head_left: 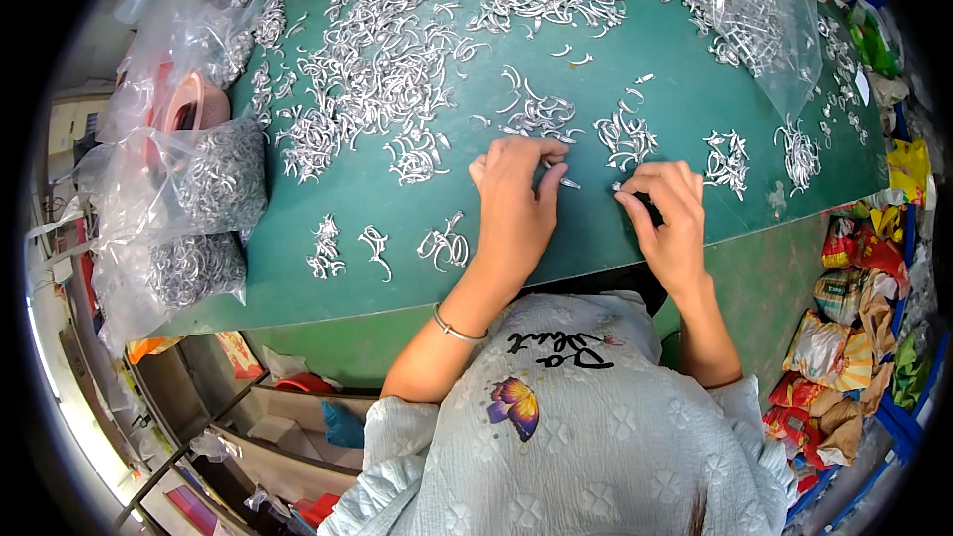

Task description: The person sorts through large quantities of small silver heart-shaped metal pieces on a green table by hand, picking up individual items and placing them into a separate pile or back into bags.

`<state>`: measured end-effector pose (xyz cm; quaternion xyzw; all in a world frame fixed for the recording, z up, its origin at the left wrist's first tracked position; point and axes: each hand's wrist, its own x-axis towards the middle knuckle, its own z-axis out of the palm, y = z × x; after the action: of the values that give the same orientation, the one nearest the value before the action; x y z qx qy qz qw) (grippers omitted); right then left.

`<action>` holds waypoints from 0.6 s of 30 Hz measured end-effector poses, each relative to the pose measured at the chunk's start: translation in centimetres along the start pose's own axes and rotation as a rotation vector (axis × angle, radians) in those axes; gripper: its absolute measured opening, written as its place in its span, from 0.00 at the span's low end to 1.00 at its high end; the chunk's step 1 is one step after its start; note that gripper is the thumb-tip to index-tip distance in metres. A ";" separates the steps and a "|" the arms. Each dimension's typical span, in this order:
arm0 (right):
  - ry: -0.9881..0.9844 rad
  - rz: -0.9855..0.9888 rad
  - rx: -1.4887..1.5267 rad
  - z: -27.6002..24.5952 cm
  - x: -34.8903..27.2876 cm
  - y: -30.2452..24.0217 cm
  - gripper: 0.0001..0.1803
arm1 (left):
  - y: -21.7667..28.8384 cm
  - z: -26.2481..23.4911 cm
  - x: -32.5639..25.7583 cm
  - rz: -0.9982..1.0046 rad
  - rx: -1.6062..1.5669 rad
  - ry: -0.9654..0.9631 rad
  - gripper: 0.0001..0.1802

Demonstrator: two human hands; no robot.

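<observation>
My left hand (516,194) lies on the green table (596,228), fingers curled over a few small curved silver metal hooks (568,182) near a little pile (536,117). My right hand (667,208) is beside it, fingertips pinched on one small silver hook (617,186). Just beyond the right hand sits another small pile of hooks (625,137). A big spread of the same hooks (377,60) covers the far half of the table.
Clear plastic bags full of hooks (204,199) stand at the left edge, and another bag (745,20) at the far right. Small hook clusters (442,243) lie near the front. Colourful packets (844,337) are heaped at the right, shelves at lower left.
</observation>
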<state>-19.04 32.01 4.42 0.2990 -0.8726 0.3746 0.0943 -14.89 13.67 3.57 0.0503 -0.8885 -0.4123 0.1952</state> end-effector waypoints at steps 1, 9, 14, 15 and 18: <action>-0.008 0.012 -0.005 -0.1 0.0 0.1 0.07 | -0.1 -0.1 -0.1 -0.054 -0.111 -0.008 0.16; -0.125 -0.042 -0.082 0.3 0.5 -0.5 0.08 | -0.1 -1.6 -0.6 -0.020 0.229 -0.092 0.15; 0.047 0.105 -0.005 -2.9 -0.6 1.7 0.12 | -0.6 -1.9 -0.5 0.010 0.266 -0.096 0.15; 0.018 0.153 -0.014 -3.6 -1.2 2.1 0.13 | -0.5 -2.0 -0.7 0.010 0.264 -0.112 0.16; -0.060 0.120 -0.078 -4.2 -2.1 2.4 0.21 | 1.2 -0.8 -0.8 0.127 0.217 -0.156 0.17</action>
<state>-19.00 37.19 5.14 0.2534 -0.9053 0.3361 0.0573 -13.73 14.08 4.66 -0.0173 -0.9418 -0.3032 0.1444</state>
